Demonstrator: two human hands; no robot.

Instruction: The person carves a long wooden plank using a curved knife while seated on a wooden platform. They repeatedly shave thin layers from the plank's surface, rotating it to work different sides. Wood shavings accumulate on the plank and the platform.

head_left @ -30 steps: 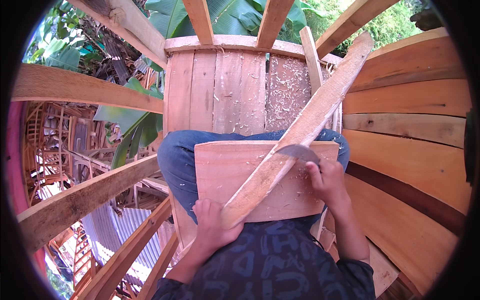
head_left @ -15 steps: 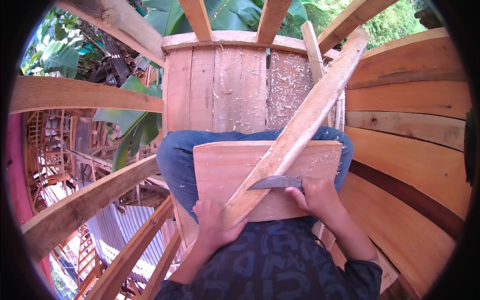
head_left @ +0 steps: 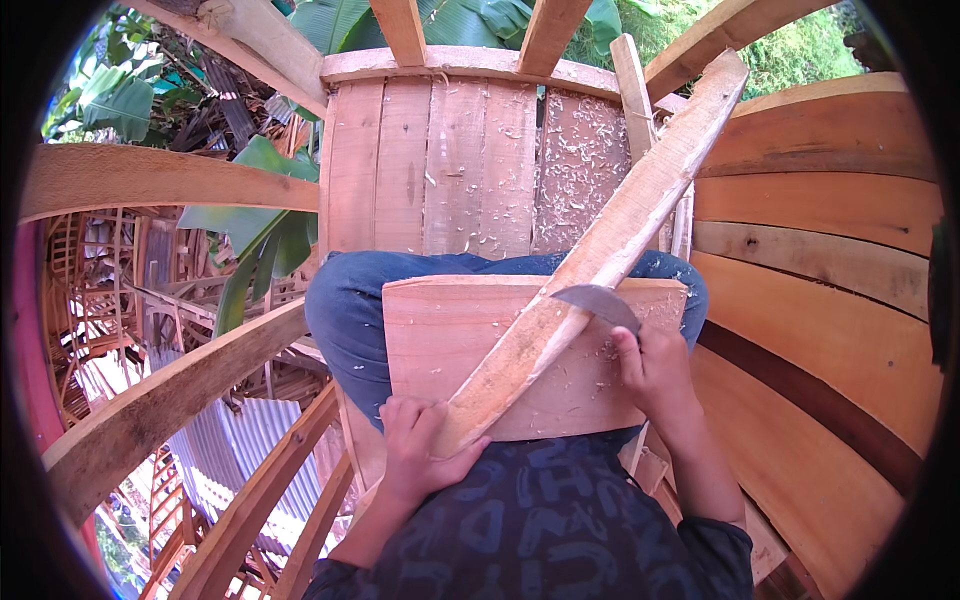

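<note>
A long wooden plank (head_left: 610, 245) slants from my lap up to the far right, its right edge pale and freshly cut. Its near end is gripped by my left hand (head_left: 425, 440), thumb on one side and fingers on the other. My right hand (head_left: 655, 370) is wrapped round the handle of a knife with a curved blade (head_left: 598, 303). That blade lies against the plank's right edge, about midway along, its tip over the upper face. Under the plank, a flat wooden board (head_left: 440, 345) rests across my thighs.
Curled wood shavings (head_left: 590, 135) litter the plank deck (head_left: 400, 170) ahead. Upright timbers (head_left: 150, 400) stand along the left, with corrugated metal sheets (head_left: 240, 460) below. A curved wall of boards (head_left: 830, 280) closes the right side. Large green leaves (head_left: 265, 215) reach in at the left.
My right hand has moved the knife farther up along the plank and a little right, turning the blade. My left hand keeps its hold on the near end.
</note>
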